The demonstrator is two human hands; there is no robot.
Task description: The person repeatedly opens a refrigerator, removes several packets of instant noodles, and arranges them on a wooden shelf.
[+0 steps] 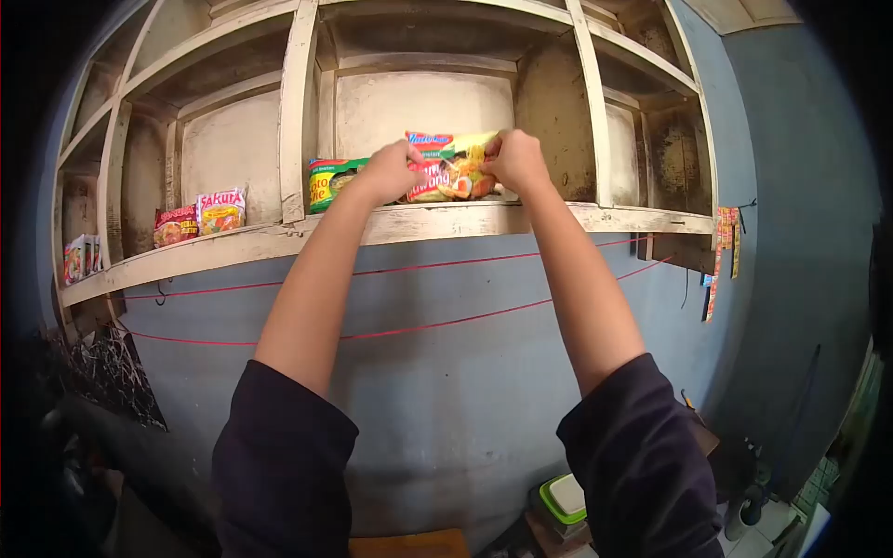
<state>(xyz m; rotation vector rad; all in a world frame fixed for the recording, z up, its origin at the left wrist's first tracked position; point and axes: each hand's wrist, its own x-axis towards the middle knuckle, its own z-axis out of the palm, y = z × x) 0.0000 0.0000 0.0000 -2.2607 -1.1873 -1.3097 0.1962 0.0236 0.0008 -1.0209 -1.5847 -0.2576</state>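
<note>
A packet of instant noodles with a red, green and yellow wrapper stands upright at the front of the middle shelf compartment. My left hand grips its left side, fingers bent over the wrapper. At the packet's right edge, my right hand pinches the wrapper between thumb and fingers. A green and yellow noodle packet stands just to the left, partly hidden behind my left hand.
The wooden shelf has several compartments. Sakura noodle packets stand in the left one, and more packets at the far left. Red strings run below the shelf. Sachet strips hang at right. A green-rimmed container sits low down.
</note>
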